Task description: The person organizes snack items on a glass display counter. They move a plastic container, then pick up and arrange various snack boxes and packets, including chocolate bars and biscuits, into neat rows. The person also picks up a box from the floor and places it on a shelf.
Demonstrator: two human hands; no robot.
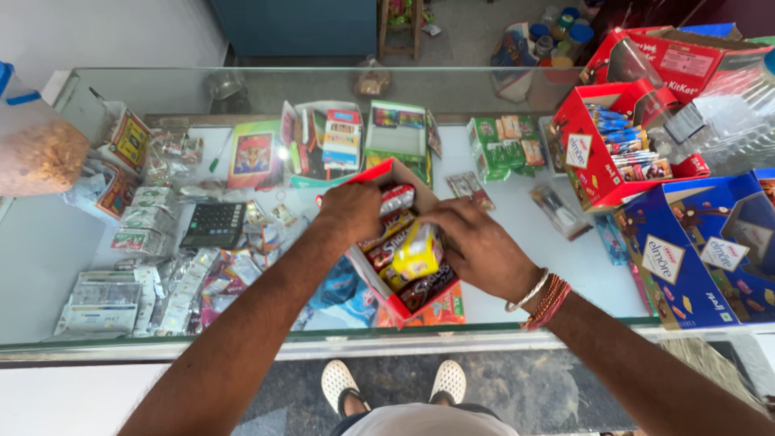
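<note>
A small red cardboard box (393, 307) sits on the glass counter top (525, 242) in front of me, filled with wrapped chocolate bars (426, 287) and a yellow packet (416, 252). My left hand (351, 211) grips the box's far left edge. My right hand (476, 246), with bangles and red threads on the wrist, rests over the bars on the box's right side, fingers curled onto them beside the yellow packet.
Red display boxes of sweets (605, 153) and a blue box (694, 250) stand at the right. A calculator (214, 224), sachets (145, 218) and packets lie under the glass at left. A plastic jar (36, 145) stands far left. My feet in white clogs (339, 383) show below.
</note>
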